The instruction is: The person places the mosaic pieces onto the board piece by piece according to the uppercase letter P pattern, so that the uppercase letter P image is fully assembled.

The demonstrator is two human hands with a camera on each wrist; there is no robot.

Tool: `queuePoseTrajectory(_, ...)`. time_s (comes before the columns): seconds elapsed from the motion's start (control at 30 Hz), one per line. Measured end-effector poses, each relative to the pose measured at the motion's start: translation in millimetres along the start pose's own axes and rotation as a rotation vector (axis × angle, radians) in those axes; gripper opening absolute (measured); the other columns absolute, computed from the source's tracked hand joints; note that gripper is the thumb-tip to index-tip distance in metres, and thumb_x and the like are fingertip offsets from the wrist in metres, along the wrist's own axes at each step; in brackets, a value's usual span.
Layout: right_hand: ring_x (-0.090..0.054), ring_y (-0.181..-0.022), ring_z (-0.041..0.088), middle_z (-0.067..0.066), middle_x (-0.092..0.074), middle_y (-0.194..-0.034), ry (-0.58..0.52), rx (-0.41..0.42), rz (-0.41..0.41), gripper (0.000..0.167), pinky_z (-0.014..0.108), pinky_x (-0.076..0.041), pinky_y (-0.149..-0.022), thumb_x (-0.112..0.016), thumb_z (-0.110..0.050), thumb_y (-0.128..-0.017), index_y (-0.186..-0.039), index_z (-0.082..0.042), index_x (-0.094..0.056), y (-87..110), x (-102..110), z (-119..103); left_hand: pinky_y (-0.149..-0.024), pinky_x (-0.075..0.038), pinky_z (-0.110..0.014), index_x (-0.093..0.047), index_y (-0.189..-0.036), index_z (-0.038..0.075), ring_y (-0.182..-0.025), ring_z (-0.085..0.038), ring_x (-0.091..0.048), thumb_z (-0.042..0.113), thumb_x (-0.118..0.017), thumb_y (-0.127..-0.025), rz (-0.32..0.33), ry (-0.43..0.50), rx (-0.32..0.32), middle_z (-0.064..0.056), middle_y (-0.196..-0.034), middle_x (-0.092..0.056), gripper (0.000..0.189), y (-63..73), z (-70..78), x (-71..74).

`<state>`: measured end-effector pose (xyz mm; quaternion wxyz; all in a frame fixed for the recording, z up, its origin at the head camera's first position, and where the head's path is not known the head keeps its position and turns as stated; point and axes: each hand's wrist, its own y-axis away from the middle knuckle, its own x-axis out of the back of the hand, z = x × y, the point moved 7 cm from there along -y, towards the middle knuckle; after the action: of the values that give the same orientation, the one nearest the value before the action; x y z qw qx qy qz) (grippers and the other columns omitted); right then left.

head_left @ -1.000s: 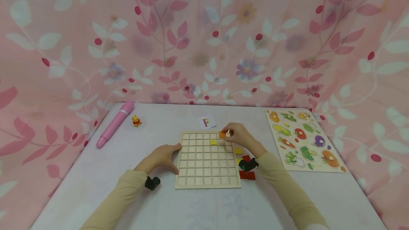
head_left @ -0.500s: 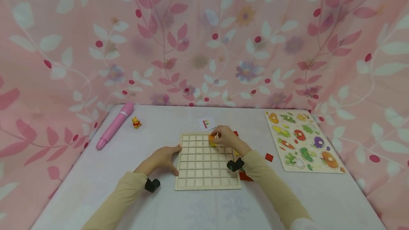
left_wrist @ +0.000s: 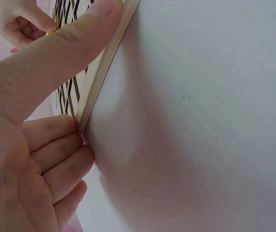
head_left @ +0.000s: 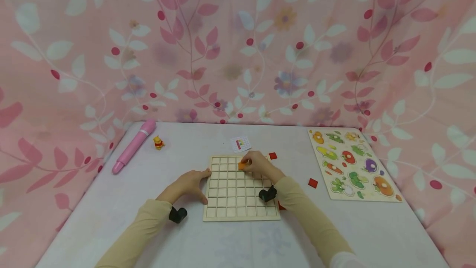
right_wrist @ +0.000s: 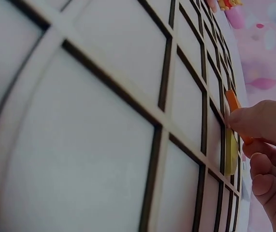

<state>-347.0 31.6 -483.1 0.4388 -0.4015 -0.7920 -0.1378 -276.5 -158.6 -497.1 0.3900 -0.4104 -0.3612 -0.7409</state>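
Note:
A wooden grid board (head_left: 230, 189) lies on the white table. My right hand (head_left: 258, 164) is over its far rows and pinches an orange square tile (head_left: 242, 166) between thumb and fingertips. In the right wrist view, the orange tile (right_wrist: 232, 101) is tilted over the grid, beside a yellow tile (right_wrist: 231, 153) in a cell. That yellow tile is hidden behind the hand in the head view. My left hand (head_left: 189, 184) touches the board's left edge, thumb and fingers spread apart along it. The left wrist view has the thumb (left_wrist: 55, 63) on the rim and fingertips at the side.
Red tiles lie right of the board: one (head_left: 273, 156) behind, one (head_left: 313, 183) farther right, one (head_left: 281, 206) partly under my sleeve. A printed card (head_left: 241, 144) lies behind the board. Around are a vegetable puzzle (head_left: 353, 164), a pink microphone-like toy (head_left: 132, 148) and a bear figurine (head_left: 158, 142).
My right hand has moved left over the board with the orange tile, then slightly nearer, covering the yellow tile. Red tiles at the right have come out from behind the arm. The left hand stays.

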Motion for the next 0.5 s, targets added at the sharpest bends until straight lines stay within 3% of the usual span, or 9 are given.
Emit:
queuePoseTrajectory(0.07,-0.051,-0.071,0.016,0.006,-0.059,-0.084,0.035,0.034,0.016,0.019,0.022,-0.044,-0.064,-0.072,-0.007,-0.074,-0.091,0.0,-0.068,-0.4,-1.6,-2.2,-0.094,-0.034,-0.042,-0.046,-0.131,0.006,-0.118,-0.032,-0.04,0.038,-0.087,-0.047,0.003,-0.002,0.002,-0.007,-0.137,-0.038,0.099,0.2,0.4,0.7)
queuePoseTrajectory(0.23,-0.049,-0.068,0.014,-0.001,-0.057,-0.08,0.027,0.097,0.003,0.026,0.024,-0.043,-0.059,-0.075,-0.03,-0.072,-0.088,-0.011,-0.07,-22.7,-34.8,54.6,-0.094,-0.034,-0.043,-0.045,-0.132,0.005,-0.118,-0.033,-0.04,0.038,-0.087,-0.047,0.004,0.003,0.001,-0.008,-0.137,-0.038,0.1,-0.4,0.4,0.7)
queuePoseTrajectory(0.3,-0.05,-0.067,0.013,-0.002,-0.056,-0.078,-0.004,0.044,-0.035,0.026,0.024,-0.044,-0.059,-0.077,-0.031,-0.069,-0.085,-0.011,-0.07,-28.6,-42.6,68.7,-0.094,-0.033,-0.043,-0.045,-0.132,0.006,-0.118,-0.033,-0.039,0.037,-0.087,-0.047,0.002,0.007,0.003,-0.008,-0.137,-0.037,0.1,-0.9,-0.2,-0.2)
queuePoseTrajectory(0.5,-0.051,-0.071,0.016,0.004,-0.057,-0.081,0.011,-0.052,-0.045,0.02,0.026,-0.045,-0.063,-0.074,-0.011,-0.073,-0.089,-0.001,-0.069,-8.3,-13.5,13.2,-0.095,-0.032,-0.042,-0.044,-0.132,0.006,-0.119,-0.032,-0.038,0.038,-0.087,-0.048,-0.008,-0.003,0.011,-0.007,-0.138,-0.036,0.1,-1.3,-1.1,-2.1)
